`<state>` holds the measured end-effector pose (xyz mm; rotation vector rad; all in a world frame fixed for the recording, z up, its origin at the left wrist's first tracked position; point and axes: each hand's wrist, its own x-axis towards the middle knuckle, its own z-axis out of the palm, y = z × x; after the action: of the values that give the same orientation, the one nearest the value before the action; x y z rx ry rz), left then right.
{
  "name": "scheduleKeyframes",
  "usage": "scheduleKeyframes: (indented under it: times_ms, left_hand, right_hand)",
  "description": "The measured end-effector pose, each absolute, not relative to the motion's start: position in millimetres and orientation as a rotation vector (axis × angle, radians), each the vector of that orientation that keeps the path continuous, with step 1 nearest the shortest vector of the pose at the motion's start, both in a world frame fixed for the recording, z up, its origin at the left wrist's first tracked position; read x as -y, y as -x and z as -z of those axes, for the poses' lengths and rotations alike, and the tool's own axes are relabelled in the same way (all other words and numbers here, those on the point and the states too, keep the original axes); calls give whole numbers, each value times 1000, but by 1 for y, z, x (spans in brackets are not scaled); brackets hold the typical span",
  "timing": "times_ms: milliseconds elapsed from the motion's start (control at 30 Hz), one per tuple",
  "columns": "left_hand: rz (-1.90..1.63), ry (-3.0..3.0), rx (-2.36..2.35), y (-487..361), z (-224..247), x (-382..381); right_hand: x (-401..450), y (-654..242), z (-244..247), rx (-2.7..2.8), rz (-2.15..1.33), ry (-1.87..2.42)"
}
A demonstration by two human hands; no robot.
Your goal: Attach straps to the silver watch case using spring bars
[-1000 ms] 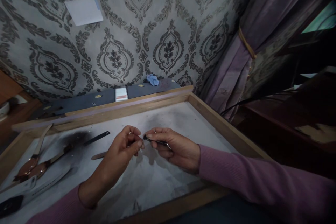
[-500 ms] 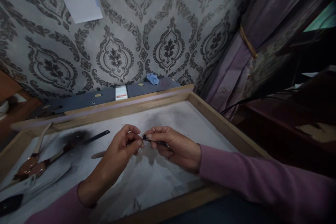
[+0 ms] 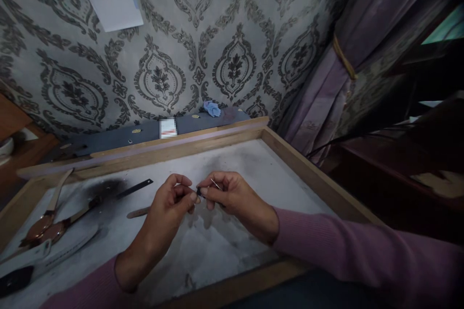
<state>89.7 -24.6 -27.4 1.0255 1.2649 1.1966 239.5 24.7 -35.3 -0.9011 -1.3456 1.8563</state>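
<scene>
Turned over at the wrist since half a second ago, the right hand (image 3: 232, 195) now shows its thumb along the near side, and the long dark shaft seen along its fingers earlier is out of sight. The left hand (image 3: 172, 200) has barely shifted.

Right thumb and forefinger pinch a small black piece (image 3: 199, 192), which sits between the two hands, above the white work surface (image 3: 290, 183). A thin, pale metal pin (image 3: 216, 184) slants up between the right fingers. Left thumb and forefinger are drawn together at the left end of the black piece, touching or nearly so; whether they grip it cannot be told, and the other left fingers are curled.

Around the work surface runs a raised, light-brown wooden frame (image 3: 308, 174). Just beside the left wrist, a brownish strap with a rounded end (image 3: 137, 213) lies partly hidden. Farther left lie a flat black strip with a hole near its tip (image 3: 136, 188), two round copper-coloured watches (image 3: 39, 227) side by side with their straps stretched out, and a pale curved strap with a row of holes (image 3: 68, 250), over a dark smudge in places.

Beyond the frame, a crumpled light-blue cloth (image 3: 212, 109) and a small white box, blurred into squares (image 3: 168, 128), rest on a dark blue covering (image 3: 150, 128) against the patterned grey wall (image 3: 195, 48)
</scene>
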Motion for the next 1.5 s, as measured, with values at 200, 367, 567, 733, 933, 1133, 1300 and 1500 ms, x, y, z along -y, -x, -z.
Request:
scheduleKeyframes:
  times_ms: [200, 367, 567, 733, 933, 1133, 1300, 1500]
  left_hand:
    - [-1186, -1022, -1212, -89, 26, 24]
    - [-1172, -1060, -1168, -88, 25, 23]
    - [-1163, -1111, -1167, -87, 32, 19]
    - [-1069, -1198, -1217, -79, 28, 17]
    - [-659, -1890, -1652, -33, 29, 15]
    - [-326, -2186, -1634, -22, 32, 21]
    - [-304, -2038, -1721, -30, 29, 18]
    - [-450, -1988, -1631, -25, 35, 16]
  right_hand:
    - [-28, -243, 31, 1050, -2135, 952]
    - [-29, -245, 23, 972, -2215, 996]
    - [-29, -245, 24, 947, -2227, 1013]
    - [-30, -245, 25, 920, -2253, 998]
    - [-31, -246, 25, 859, -2280, 1043]
    - [-33, -245, 27, 851, -2308, 1065]
    - [-35, -243, 31, 842, -2312, 1072]
    - [-37, -239, 36, 853, -2289, 1105]
